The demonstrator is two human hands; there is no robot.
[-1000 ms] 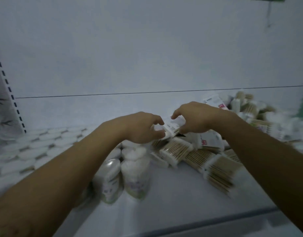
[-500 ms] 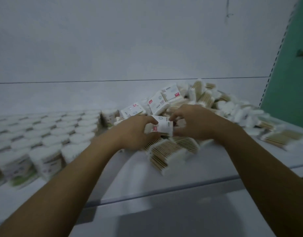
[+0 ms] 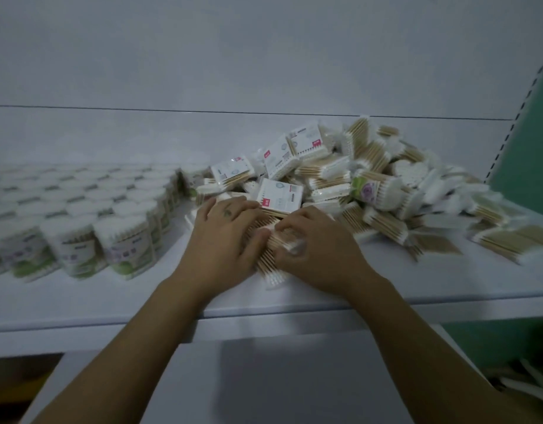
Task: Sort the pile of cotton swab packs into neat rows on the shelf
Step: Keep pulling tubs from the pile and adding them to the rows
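A loose pile of cotton swab packs with wooden sticks and white tips fills the right half of the white shelf. At its near left edge lies a swab pack between both hands. My left hand lies over the pack's left side, thumb against it. My right hand grips its right end with curled fingers. Just behind the hands, a pack with a white and red label rests on the pile.
Rows of round cotton swab tubs with green labels stand on the left half of the shelf. A few flat packs lie apart at the right. A green wall and a slotted upright bound the right side.
Both hands came down from holding a labelled pack in the air onto a pack lying on the shelf. The view swung right, bringing the whole pile into sight.
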